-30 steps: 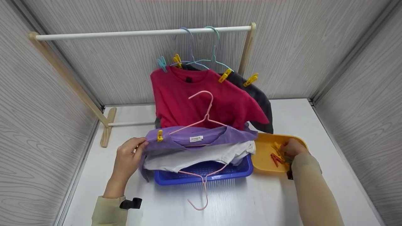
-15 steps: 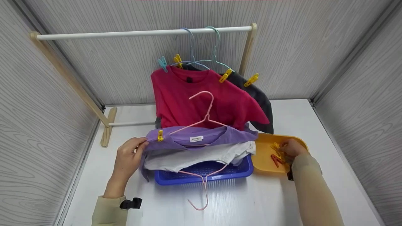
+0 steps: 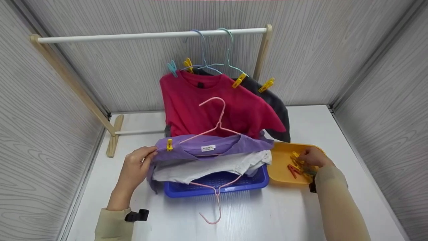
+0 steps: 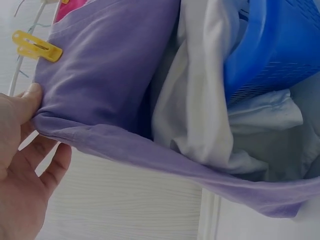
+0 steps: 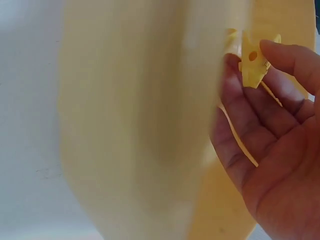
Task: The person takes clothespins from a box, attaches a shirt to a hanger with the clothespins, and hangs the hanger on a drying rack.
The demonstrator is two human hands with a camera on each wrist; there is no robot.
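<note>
A person's two hands are well apart above a white worktop (image 3: 260, 214). The left hand (image 3: 133, 167) pinches the edge of a purple shirt (image 3: 227, 147), near a yellow clothespin (image 3: 169, 145) fastened to it; a pink hanger (image 3: 219, 125) sits in the neckline. The shirt partly covers a white garment (image 3: 200, 170) draped over a blue basket (image 3: 180, 193). The right hand (image 3: 315, 157) is in a yellow tray (image 3: 279, 164), thumb and fingers pinching another yellow clothespin (image 5: 250, 72), near a red clothespin (image 3: 292, 170). Over the last second, the right hand has shifted only slightly inside the tray, while shirt and left hand look unmoved. The shirt's right end shows no clothespin, so clipping seems half done.
</note>
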